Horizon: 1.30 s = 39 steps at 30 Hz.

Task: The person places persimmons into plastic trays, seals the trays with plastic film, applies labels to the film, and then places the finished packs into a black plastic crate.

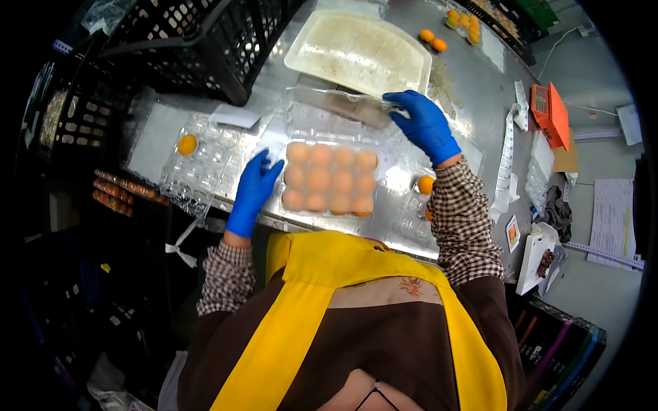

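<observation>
A clear plastic clamshell tray (329, 180) lies on the metal table before me, its cells filled with round orange fruits under a whitish, hazy layer. Its hinged lid (336, 108) stands raised on the far side. My right hand (424, 123), in a blue glove, has its fingers at the lid's far right corner; whether they grip it is not plain. My left hand (257, 187), also gloved in blue, is beside the tray's left edge with thumb and fingers apart and nothing held. Left of it lies another clear tray (193, 164) with one orange fruit (187, 144) in it.
A cream plastic tray (360, 49) lies behind the lid. Black crates (221, 46) stand at the far left. Beside my right forearm is a partly hidden clear tray (411, 213) with orange fruits. Further right are a paper label strip (506, 149) and an orange scale (552, 115).
</observation>
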### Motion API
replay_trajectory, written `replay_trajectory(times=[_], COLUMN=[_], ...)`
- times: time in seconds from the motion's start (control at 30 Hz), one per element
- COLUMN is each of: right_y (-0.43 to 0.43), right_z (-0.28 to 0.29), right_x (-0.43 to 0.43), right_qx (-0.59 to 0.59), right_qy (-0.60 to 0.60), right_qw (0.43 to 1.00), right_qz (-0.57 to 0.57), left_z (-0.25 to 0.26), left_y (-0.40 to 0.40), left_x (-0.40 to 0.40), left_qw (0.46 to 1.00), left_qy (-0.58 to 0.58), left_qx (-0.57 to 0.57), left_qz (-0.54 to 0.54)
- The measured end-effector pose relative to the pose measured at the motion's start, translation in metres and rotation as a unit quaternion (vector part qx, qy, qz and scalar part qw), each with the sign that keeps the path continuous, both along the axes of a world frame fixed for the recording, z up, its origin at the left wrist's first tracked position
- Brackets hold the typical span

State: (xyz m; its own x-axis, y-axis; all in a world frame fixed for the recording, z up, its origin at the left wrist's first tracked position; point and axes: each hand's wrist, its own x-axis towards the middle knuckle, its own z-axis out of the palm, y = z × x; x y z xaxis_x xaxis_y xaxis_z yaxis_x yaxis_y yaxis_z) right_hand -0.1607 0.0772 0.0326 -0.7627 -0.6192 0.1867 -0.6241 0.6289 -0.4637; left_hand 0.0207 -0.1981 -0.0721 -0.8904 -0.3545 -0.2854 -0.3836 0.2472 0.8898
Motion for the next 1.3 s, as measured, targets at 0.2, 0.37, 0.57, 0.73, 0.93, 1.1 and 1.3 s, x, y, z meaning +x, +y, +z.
replay_trajectory(times=[0.2, 0.37, 0.57, 0.73, 0.93, 1.1, 1.3], right_y=[0.029, 0.026, 0.015, 0.01, 0.01, 0.01, 0.014], right_z=[-0.032, -0.058, -0.07, -0.064, -0.058, -0.062, -0.064], right_x=[0.029, 0.056, 0.054, 0.046, 0.042, 0.045, 0.051], right_qx=[-0.235, -0.324, -0.371, -0.328, -0.329, -0.308, -0.296], right_qy=[-0.317, -0.364, -0.36, -0.368, -0.363, -0.361, -0.315], right_qw=[0.915, 0.862, 0.837, 0.852, 0.856, 0.861, 0.887], right_qz=[-0.089, -0.139, -0.178, -0.175, -0.168, -0.181, -0.165], left_z=[0.0, 0.009, 0.035, 0.021, 0.024, 0.042, 0.101], left_y=[0.012, 0.024, 0.058, 0.058, 0.04, 0.026, 0.014], left_x=[-0.039, -0.023, 0.008, 0.002, -0.022, -0.032, -0.007], left_qw=[0.99, 0.972, 0.802, 0.837, 0.983, 0.982, 0.952], left_qy=[-0.027, 0.064, 0.185, 0.256, 0.087, 0.114, 0.216], left_qx=[0.133, -0.207, -0.398, -0.294, 0.124, 0.084, -0.032], left_qz=[-0.029, -0.09, -0.405, -0.385, -0.107, -0.127, -0.217])
